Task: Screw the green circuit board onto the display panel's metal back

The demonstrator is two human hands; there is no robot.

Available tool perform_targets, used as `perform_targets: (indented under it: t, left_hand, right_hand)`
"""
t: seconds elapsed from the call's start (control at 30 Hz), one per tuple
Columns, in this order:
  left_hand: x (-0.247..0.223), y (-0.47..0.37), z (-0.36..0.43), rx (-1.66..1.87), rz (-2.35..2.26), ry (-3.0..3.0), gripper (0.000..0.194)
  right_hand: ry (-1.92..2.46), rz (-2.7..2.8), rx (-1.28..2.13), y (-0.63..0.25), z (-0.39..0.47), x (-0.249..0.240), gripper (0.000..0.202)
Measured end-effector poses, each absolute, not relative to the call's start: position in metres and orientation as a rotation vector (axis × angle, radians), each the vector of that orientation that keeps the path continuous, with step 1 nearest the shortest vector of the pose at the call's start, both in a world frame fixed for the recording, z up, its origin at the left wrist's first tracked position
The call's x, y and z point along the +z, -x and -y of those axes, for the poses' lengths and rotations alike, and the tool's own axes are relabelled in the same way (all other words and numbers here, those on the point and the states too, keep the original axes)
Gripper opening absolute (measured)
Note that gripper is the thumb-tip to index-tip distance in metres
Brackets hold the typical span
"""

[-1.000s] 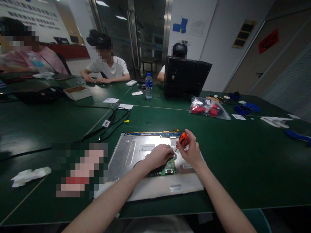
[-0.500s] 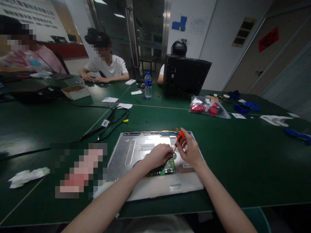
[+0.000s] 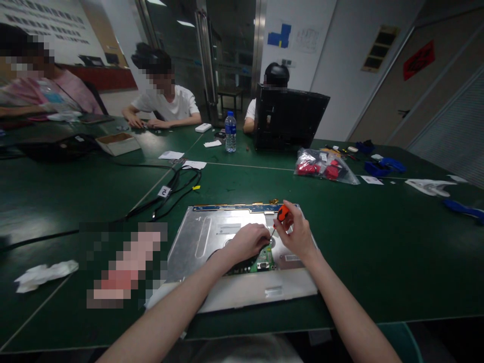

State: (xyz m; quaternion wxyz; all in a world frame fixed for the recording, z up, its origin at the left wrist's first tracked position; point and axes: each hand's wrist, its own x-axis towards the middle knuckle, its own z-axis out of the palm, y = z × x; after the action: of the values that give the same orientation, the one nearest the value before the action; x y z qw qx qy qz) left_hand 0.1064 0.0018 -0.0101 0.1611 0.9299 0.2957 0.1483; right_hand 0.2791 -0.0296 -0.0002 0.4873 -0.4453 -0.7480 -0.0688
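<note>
A flat silver metal display panel [image 3: 192, 242] lies on the green table in front of me, with a blue circuit strip [image 3: 223, 207] along its far edge. My right hand [image 3: 297, 233] grips a screwdriver [image 3: 283, 213] with an orange and black handle, its shaft slanting down to the left. The tip ends close to the fingers of my left hand [image 3: 250, 243], above a green circuit board [image 3: 264, 263]. The left fingers are bent and pressed together at the board; what they hold, if anything, is hidden. Some black material shows under that hand.
Black cables [image 3: 177, 186] with a white tag lie left of the panel. A crumpled tissue [image 3: 45, 275] is at the left. Farther back stand a water bottle [image 3: 230, 132], a black monitor [image 3: 291, 118] and a plastic bag [image 3: 325, 166] with red pieces. Several people sit across the table.
The orange screwdriver handle has turned slightly in my right hand's fingers and tilted a little to the right. My left hand stays in place at the board.
</note>
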Motion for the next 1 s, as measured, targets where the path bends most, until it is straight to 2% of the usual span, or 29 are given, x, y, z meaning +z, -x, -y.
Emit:
perform_targets:
  t: [0.43,0.83,1.0]
  left_hand:
    - [-0.0135,-0.1058,-0.0027,0.434,-0.841,-2.660,0.010]
    - [-0.0141,-0.1054,-0.0036,0.438,-0.833,-2.626,0.010]
    - [-0.0129,-0.1049,-0.0033,0.434,-0.838,-2.621,0.012]
  right_hand:
    - [1.060,1.834,-0.045,-0.2795,0.0318,0.0046,0.051]
    - [1.077,1.791,-0.140,-0.2787,0.0307,0.0021,0.055]
    - [1.086,1.809,-0.156,-0.2797,0.0297,0.0009,0.049]
